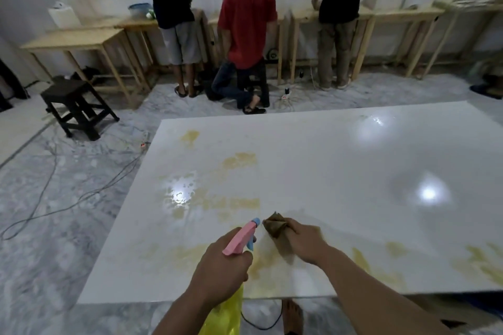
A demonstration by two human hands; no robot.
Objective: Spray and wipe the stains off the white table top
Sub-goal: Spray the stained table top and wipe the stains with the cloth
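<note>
Head view, left hand fingers curled round pink-topped spray bottle, right hand fingers gripped brown cloth on white surface, yellow stains near and left.

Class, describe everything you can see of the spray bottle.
The spray bottle has a pink head with a blue nozzle and a blue trigger, plastic by the look, above a translucent yellow body. The left hand grips its neck and hides most of it. It is held over the table's near edge, nozzle pointing away toward the stains, close beside the cloth.
</note>
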